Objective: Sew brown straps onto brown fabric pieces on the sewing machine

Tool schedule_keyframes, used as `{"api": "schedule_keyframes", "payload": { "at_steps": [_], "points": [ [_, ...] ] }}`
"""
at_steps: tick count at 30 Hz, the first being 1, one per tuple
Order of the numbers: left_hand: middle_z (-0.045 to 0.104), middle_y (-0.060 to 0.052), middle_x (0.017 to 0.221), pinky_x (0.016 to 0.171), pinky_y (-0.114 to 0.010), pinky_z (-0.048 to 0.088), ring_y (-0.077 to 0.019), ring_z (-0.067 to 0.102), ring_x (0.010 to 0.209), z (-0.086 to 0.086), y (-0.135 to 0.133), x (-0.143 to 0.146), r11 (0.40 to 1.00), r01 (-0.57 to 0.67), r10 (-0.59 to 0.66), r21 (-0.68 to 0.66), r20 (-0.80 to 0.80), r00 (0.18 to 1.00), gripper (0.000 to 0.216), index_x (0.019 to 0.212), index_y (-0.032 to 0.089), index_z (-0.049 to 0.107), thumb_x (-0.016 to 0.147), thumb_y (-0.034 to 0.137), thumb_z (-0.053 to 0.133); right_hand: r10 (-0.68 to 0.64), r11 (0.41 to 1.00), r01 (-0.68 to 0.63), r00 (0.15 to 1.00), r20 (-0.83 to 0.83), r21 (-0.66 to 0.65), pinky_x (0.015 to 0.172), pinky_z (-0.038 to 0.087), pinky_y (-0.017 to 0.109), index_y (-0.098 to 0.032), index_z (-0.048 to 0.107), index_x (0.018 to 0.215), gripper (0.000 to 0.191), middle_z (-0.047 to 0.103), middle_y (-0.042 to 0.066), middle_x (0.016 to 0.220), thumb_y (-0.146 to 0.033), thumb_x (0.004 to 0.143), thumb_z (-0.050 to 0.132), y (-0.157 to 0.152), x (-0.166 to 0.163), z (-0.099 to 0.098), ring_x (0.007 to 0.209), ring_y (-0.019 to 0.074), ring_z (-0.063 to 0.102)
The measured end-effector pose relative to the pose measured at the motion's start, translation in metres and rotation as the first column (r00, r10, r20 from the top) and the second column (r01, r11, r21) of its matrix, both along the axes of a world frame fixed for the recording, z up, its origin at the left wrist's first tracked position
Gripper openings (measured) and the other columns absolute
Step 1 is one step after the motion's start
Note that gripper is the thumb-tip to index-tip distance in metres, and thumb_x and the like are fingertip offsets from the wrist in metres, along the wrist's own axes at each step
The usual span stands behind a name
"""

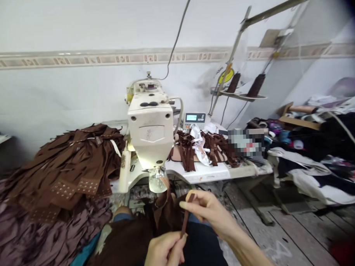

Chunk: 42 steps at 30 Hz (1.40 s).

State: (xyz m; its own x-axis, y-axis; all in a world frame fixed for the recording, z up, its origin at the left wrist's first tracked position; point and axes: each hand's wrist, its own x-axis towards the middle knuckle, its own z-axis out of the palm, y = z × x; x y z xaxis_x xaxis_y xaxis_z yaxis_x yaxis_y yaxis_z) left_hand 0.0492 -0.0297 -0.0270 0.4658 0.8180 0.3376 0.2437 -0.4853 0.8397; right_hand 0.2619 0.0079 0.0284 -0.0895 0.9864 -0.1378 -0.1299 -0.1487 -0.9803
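Strap [185, 222] of dark brown fabric, narrow and flat, is held in the air above the lap [209, 250], outside the near edge of the sewing table [206, 176]. Its upper end is pinched between thumb and fingers of the right hand [206, 207]; its lower part is gripped by the left hand [165, 251], where the end is hidden. Very little weight is to be expected, with softness across the flat and some firmness along the length; breakage seems unlikely, though twisting or curling could occur. It is best taken by both ends, between thumb and fingertip, so that the middle is kept straight.

Brown fabric [120, 243] is spread over the lap. Beyond, the sewing machine [151, 130] is mounted at the near edge of the surface. Brown garment pieces [82, 155] are heaped past its left edge; to the machine's right, brown straps [188, 148] are piled behind the near edge.
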Motion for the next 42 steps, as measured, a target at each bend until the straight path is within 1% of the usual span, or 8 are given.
{"api": "schedule_keyframes", "payload": {
  "at_steps": [2, 5, 9, 21, 25, 30, 39, 42],
  "points": [
    [0.071, -0.004, 0.071, 0.063, -0.022, 0.059, -0.0147, 0.069, 0.063, 0.019, 0.007, 0.000, 0.961, -0.050, 0.057, 0.273, -0.019, 0.998, 0.032, 0.092, 0.019, 0.075, 0.111, 0.026, 0.051, -0.046, 0.999, 0.045, 0.999, 0.023, 0.024, 0.047, 0.019, 0.024, -0.018, 0.064, 0.074, 0.049, 0.043, -0.010, 0.050, -0.058, 0.080, 0.091, 0.005, 0.010, 0.004, 0.043, 0.0056, 0.031],
    [0.079, -0.015, 0.111, 0.088, -0.032, 0.064, -0.0227, 0.077, 0.103, 0.042, 0.019, 0.004, 0.778, -0.144, 0.246, 0.612, -0.086, 0.965, 0.031, 0.130, 0.014, 0.072, 0.105, 0.010, 0.054, -0.092, 0.995, 0.089, 0.993, 0.080, 0.040, 0.046, 0.020, 0.024, -0.017, 0.067, 0.075, 0.050, 0.046, -0.009, 0.049, -0.062, 0.078, 0.091, 0.011, 0.024, 0.002, 0.041, 0.0061, 0.032],
    [0.068, -0.019, 0.148, 0.118, -0.045, 0.053, -0.0291, 0.056, 0.148, 0.053, 0.037, 0.018, 0.592, -0.082, 0.438, 0.802, -0.235, 0.868, 0.050, 0.151, 0.008, 0.058, 0.104, 0.003, 0.044, 0.070, 0.997, -0.071, 0.979, 0.189, 0.000, 0.046, 0.024, 0.023, -0.018, 0.063, 0.065, 0.056, 0.050, -0.006, 0.045, -0.067, 0.079, 0.087, 0.010, 0.023, -0.014, 0.040, 0.0084, 0.039],
    [0.074, -0.019, 0.137, 0.113, -0.044, 0.056, -0.0305, 0.067, 0.134, 0.051, 0.063, -0.003, 0.543, 0.041, 0.476, 0.839, -0.347, 0.808, 0.047, 0.153, 0.006, 0.056, 0.108, 0.019, 0.057, 0.329, 0.941, -0.314, 0.936, 0.123, -0.128, 0.049, 0.028, 0.022, -0.017, 0.067, 0.067, 0.054, 0.053, -0.006, 0.052, -0.065, 0.076, 0.090, -0.011, -0.025, -0.059, 0.045, 0.0078, 0.043],
    [0.066, -0.014, 0.153, 0.109, -0.046, 0.057, -0.0313, 0.068, 0.128, 0.055, 0.068, 0.005, 0.548, 0.075, 0.523, 0.833, -0.411, 0.746, 0.045, 0.151, 0.010, 0.060, 0.110, 0.026, 0.054, 0.311, 0.948, -0.302, 0.945, 0.096, -0.102, 0.049, 0.029, 0.022, -0.016, 0.070, 0.068, 0.055, 0.055, -0.005, 0.053, -0.067, 0.075, 0.090, -0.004, -0.034, -0.062, 0.046, 0.0084, 0.044],
    [0.073, -0.016, 0.141, 0.115, -0.043, 0.054, -0.0311, 0.067, 0.132, 0.050, 0.071, 0.004, 0.494, 0.033, 0.477, 0.869, -0.303, 0.825, 0.038, 0.142, 0.004, 0.066, 0.107, 0.018, 0.059, 0.352, 0.934, -0.347, 0.935, 0.047, -0.088, 0.054, 0.036, 0.022, -0.015, 0.074, 0.071, 0.048, 0.059, -0.004, 0.059, -0.060, 0.080, 0.090, -0.008, -0.039, -0.058, 0.051, 0.0084, 0.046],
    [0.078, -0.015, 0.131, 0.110, -0.049, 0.056, -0.0329, 0.068, 0.127, 0.046, 0.072, -0.033, 0.491, -0.121, 0.537, 0.863, -0.191, 0.822, 0.040, 0.139, 0.008, 0.067, 0.099, 0.008, 0.069, 0.392, 0.887, -0.372, 0.920, 0.018, -0.272, 0.046, 0.043, 0.020, -0.015, 0.070, 0.073, 0.057, 0.074, 0.003, 0.068, -0.065, 0.065, 0.096, -0.045, -0.048, -0.072, 0.047, 0.0092, 0.055],
    [0.075, -0.017, 0.135, 0.111, -0.048, 0.056, -0.0328, 0.066, 0.130, 0.039, 0.069, -0.031, 0.509, -0.129, 0.514, 0.851, -0.180, 0.839, 0.043, 0.142, 0.007, 0.066, 0.098, 0.003, 0.065, 0.386, 0.904, -0.359, 0.918, 0.085, -0.233, 0.044, 0.040, 0.019, -0.014, 0.074, 0.072, 0.055, 0.077, 0.006, 0.070, -0.067, 0.078, 0.088, -0.047, -0.055, -0.058, 0.044, 0.0086, 0.055]
  ]
}}
